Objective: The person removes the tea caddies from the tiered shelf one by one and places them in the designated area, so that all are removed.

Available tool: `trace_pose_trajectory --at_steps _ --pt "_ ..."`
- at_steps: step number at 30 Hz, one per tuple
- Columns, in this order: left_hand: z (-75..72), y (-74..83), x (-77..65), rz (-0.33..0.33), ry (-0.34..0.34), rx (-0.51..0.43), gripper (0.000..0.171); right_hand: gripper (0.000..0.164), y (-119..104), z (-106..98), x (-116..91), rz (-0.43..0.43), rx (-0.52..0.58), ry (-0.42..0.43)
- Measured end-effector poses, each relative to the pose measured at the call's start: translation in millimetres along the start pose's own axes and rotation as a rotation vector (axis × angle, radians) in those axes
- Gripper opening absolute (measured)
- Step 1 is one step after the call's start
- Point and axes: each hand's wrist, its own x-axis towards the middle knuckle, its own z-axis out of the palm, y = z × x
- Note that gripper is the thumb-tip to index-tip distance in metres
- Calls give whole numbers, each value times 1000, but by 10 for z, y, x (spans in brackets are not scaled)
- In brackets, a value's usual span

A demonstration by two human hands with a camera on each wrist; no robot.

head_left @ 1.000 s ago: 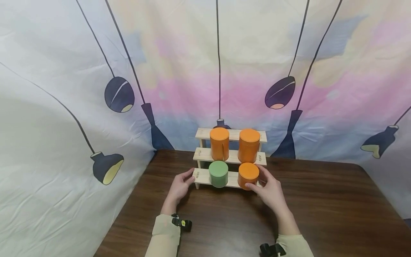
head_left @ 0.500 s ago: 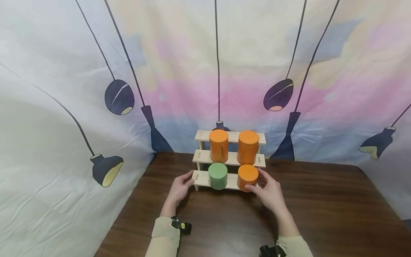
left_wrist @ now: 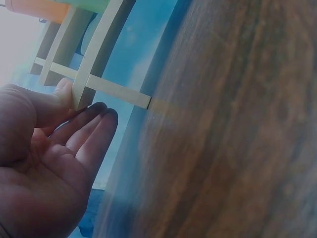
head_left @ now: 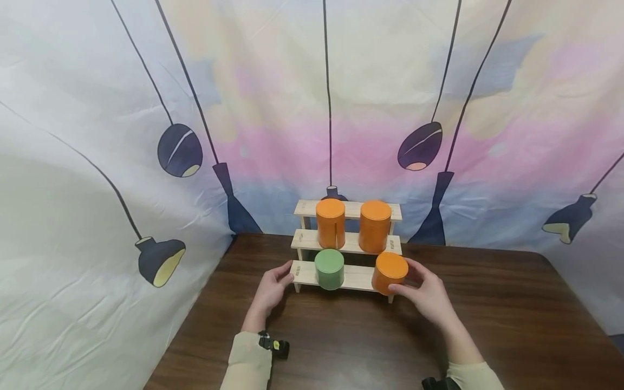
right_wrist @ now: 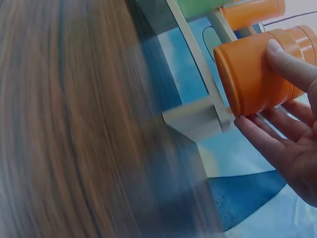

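Observation:
A three-tier wooden stand (head_left: pixel 358 275) faces me, and my left hand (head_left: pixel 270 287) pinches the left end of its lowest plank. In the left wrist view the thumb lies on one side of the plank (left_wrist: pixel 99 54), fingers on the other. My right hand (head_left: pixel 429 295) grips a short orange lidded canister (head_left: pixel 389 273) at the right end of the lowest tier. The right wrist view shows the thumb on the near side of this canister (right_wrist: pixel 252 72) and fingers around its underside. A short green canister (head_left: pixel 329 271) stands on the same tier, left of it.
Two taller orange canisters, a left one (head_left: pixel 331 225) and a right one (head_left: pixel 375 227), stand on the middle tier. The stand is at the back of a dark wooden table (head_left: pixel 331 346). Behind hangs a cloth (head_left: pixel 273 135) printed with lamps.
My right hand has moved the short orange canister to the right, towards the end of the lowest tier. The left hand keeps its hold; the view has shifted slightly.

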Motion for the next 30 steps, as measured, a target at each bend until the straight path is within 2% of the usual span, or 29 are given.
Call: trace_pose_trajectory --at_steps 6,12,16,22,30 --pt "-4 9 13 2 -2 0 46 84 20 -249 -33 4 47 -39" --pt "-5 16 10 11 0 -9 47 85 100 -536 -51 25 0 -11" --pt "-11 12 3 7 -1 -27 46 89 207 -682 -47 69 -15 -4" --pt "-15 7 -8 9 -4 -22 46 96 375 -754 15 143 -39 -36" --pt "-8 42 -7 18 -12 -13 47 96 521 -728 152 163 -53 -65"
